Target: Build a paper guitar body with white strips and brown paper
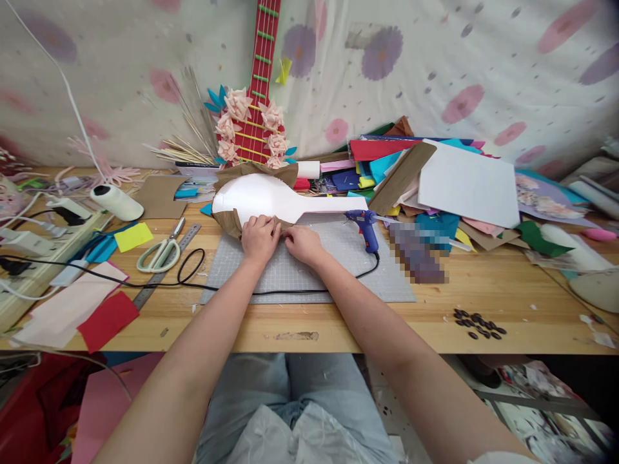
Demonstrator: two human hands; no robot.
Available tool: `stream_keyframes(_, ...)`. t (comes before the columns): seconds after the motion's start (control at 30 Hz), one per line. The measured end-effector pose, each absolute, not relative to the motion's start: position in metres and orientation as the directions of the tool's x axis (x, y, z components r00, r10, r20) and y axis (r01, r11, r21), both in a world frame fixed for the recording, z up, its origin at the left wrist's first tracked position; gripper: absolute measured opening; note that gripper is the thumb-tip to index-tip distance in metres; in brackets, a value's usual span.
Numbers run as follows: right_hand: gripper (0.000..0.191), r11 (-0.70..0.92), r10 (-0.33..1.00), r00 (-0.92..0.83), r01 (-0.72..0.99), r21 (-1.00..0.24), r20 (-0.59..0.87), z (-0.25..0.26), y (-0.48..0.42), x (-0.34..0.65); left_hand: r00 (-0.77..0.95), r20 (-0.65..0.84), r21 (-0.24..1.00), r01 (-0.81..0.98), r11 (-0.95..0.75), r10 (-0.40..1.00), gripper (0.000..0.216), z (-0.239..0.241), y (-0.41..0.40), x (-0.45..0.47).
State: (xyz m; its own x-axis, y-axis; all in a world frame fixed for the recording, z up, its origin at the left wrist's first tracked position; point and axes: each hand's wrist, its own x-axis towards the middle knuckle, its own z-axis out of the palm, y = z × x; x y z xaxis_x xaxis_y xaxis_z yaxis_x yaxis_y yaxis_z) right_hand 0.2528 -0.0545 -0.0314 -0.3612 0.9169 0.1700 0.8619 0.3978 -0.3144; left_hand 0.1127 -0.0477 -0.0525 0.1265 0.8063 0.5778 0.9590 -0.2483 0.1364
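A white pipa-shaped cutout (261, 194) lies on the grey cutting mat (309, 280), its narrow neck pointing right. Brown paper (228, 221) wraps its near left edge, and more shows along the far edge. My left hand (260, 240) is closed at the cutout's near edge, fingers pinching the brown paper. Close beside it, my right hand (304, 245) has its fingers bent and pressed together on the same paper; the fingertips are partly hidden. Right of the neck, a blue glue gun (365, 231) rests on the mat, its black cord running left.
Scissors (162, 251) and a metal ruler (167, 265) lie to the left, near a thread spool (117, 202) and a power strip (29, 277). A red paper pipa (254, 129) leans at the back. Coloured sheets (382, 151) and a white board (468, 183) pile up right; dark beads (478, 323) lie in front.
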Motion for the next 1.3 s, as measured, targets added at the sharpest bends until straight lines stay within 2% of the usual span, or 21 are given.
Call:
stream_keyframes(0.2,0.026,0.313,0.948,-0.277,0.897,-0.313,0.153,-0.031,-0.05,0.256,0.14,0.587,0.116,0.96,-0.254,0.797,0.034,-0.053,-0.048,0.113)
stream_keyframes(0.67,0.024,0.279,0.958,-0.237,0.897,-0.342,0.16,-0.034,-0.041,0.265,0.126,0.585,0.122,0.963,-0.241,0.801,0.034,-0.052,-0.05,0.116)
stream_keyframes(0.8,0.019,0.296,0.952,-0.242,0.886,-0.357,0.187,-0.035,-0.044,0.27,0.18,0.503,0.143,0.947,-0.287,0.845,0.046,-0.034,-0.055,0.114)
stream_keyframes(0.93,0.013,0.352,0.933,-0.286,0.853,-0.384,0.219,-0.037,-0.045,0.273,0.315,0.386,0.24,0.873,-0.424,0.867,0.051,-0.006,-0.055,0.092)
stream_keyframes(1.07,0.028,0.414,0.89,-0.265,0.812,-0.412,0.372,-0.037,-0.043,0.272,0.479,0.41,0.159,0.801,-0.578,0.776,0.053,0.006,-0.055,0.056)
stream_keyframes(1.17,0.044,0.458,0.853,-0.251,0.78,-0.426,0.458,-0.037,-0.041,0.267,0.476,0.354,0.087,0.84,-0.535,0.805,0.082,-0.003,-0.055,0.035)
stream_keyframes(1.23,0.053,0.465,0.859,-0.263,0.761,-0.453,0.44,-0.037,-0.039,0.263,0.47,0.313,0.066,0.856,-0.512,0.825,0.094,-0.013,-0.054,0.028)
stream_keyframes(1.3,0.058,0.446,0.882,-0.275,0.751,-0.487,0.383,-0.038,-0.035,0.26,0.462,0.304,0.07,0.861,-0.504,0.833,0.092,-0.02,-0.05,0.027)
